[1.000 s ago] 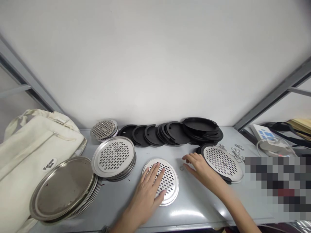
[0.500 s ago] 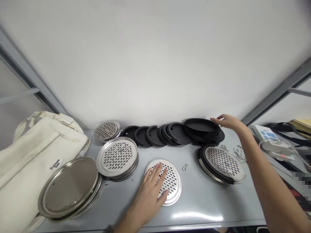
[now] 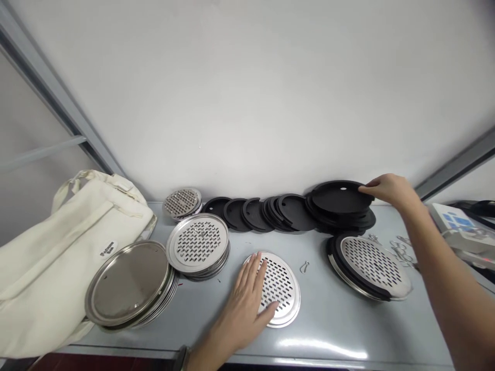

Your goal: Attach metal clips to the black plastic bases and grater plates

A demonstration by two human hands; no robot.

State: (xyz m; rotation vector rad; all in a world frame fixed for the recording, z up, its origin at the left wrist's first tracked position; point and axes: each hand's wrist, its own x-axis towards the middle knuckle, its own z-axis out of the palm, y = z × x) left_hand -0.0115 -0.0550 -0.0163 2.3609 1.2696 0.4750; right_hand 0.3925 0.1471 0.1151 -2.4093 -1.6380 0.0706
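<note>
My left hand [image 3: 247, 304] lies with fingers stretched out over the left part of a round metal grater plate [image 3: 284, 288] on the table. At the back right, my right hand [image 3: 386, 188] pinches the rim of a black round lid [image 3: 340, 198], which has a small hole and sits tilted on a stack of other black discs [image 3: 348, 224]. In front of that stack is a grater plate in a black ring [image 3: 373, 263], on top of other round pieces. A small metal clip [image 3: 304, 266] lies between the two grater plates.
Stacked grater plates [image 3: 199, 242], a smaller grater stack [image 3: 181, 202] and plain metal trays [image 3: 129, 286] stand on the left beside a cream bag [image 3: 58, 268]. Black discs [image 3: 251, 214] line the wall. Metal clips [image 3: 400, 250] and a white device [image 3: 460, 226] are on the right.
My right hand has closed on the black lid's rim and tipped the lid up slightly, so its hole shows. My left hand stays over the grater plate. The view has shifted.
</note>
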